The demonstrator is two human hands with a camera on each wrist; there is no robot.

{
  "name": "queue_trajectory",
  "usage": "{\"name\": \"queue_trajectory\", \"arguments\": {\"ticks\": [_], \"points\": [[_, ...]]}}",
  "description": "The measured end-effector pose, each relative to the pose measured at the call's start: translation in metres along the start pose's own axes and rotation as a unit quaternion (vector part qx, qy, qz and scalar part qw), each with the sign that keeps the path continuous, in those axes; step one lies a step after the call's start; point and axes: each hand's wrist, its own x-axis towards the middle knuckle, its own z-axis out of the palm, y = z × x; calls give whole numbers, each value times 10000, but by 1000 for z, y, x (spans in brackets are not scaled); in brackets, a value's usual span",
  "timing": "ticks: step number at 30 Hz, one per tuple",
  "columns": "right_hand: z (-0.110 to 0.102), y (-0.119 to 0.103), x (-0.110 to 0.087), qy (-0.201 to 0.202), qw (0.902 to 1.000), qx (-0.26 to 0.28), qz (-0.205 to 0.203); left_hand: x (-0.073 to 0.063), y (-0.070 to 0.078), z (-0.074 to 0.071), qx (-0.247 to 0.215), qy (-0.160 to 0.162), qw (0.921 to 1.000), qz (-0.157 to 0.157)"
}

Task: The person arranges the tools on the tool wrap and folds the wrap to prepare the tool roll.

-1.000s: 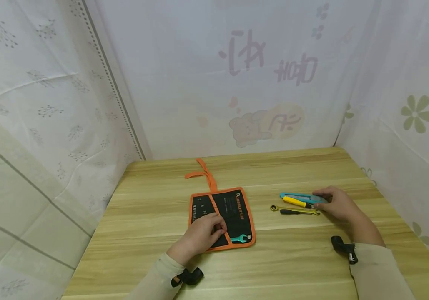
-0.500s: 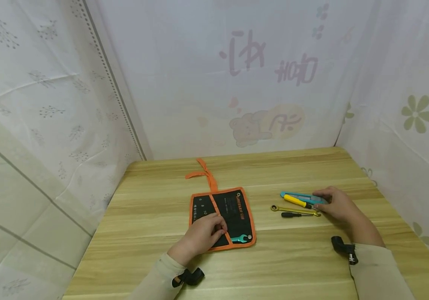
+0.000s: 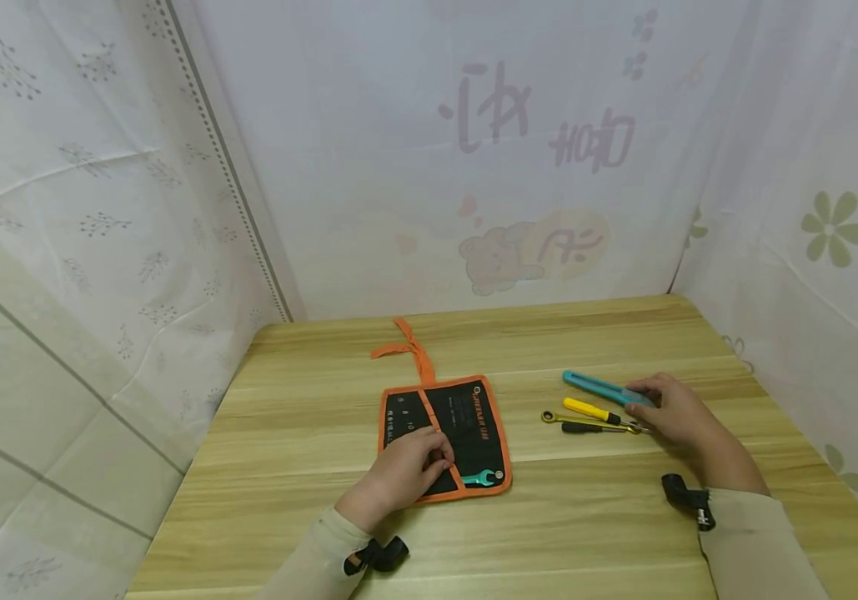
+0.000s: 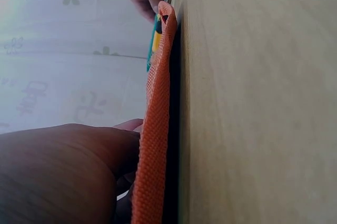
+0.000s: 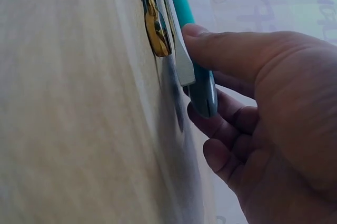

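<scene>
Right hand [image 3: 676, 408] pinches the near end of a blue utility knife [image 3: 597, 387], thumb on one side, fingers on the other; whether the knife's far end touches the wood, cannot tell. Left hand [image 3: 406, 462] pinches orange trim on a black tool pouch [image 3: 468, 421].

Worktop [image 3: 534, 533]: pale wood grain, long streaks running side to side, far-left corner rounded. Pouch lies flat, left of the worktop's centre, orange ties [image 3: 423, 360] pointing to the far edge; a green wrench [image 3: 479, 477] shows at its near right corner. Knife is well right of the pouch, toward the right edge. Just on its near side: yellow-handled screwdriver [image 3: 584, 408], gold wrench [image 3: 569, 418], black-handled screwdriver [image 3: 580, 428].

Room: pale printed cloth on three sides. Left cloth [image 3: 83, 250] bears sprigs; back cloth [image 3: 368, 167], beyond the far edge, faint characters and a bear; right cloth [image 3: 789, 200], green flowers.
</scene>
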Motion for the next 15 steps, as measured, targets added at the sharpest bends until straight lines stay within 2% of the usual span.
{"name": "queue_trajectory", "arguments": {"ticks": [7,15], "points": [[-3,-11,-2,50,9999,90,80,0,0,-1,16,108,9998,137],[-1,-22,-3,188,9996,117,-168,0,0,0,3,86,9999,72]]}}
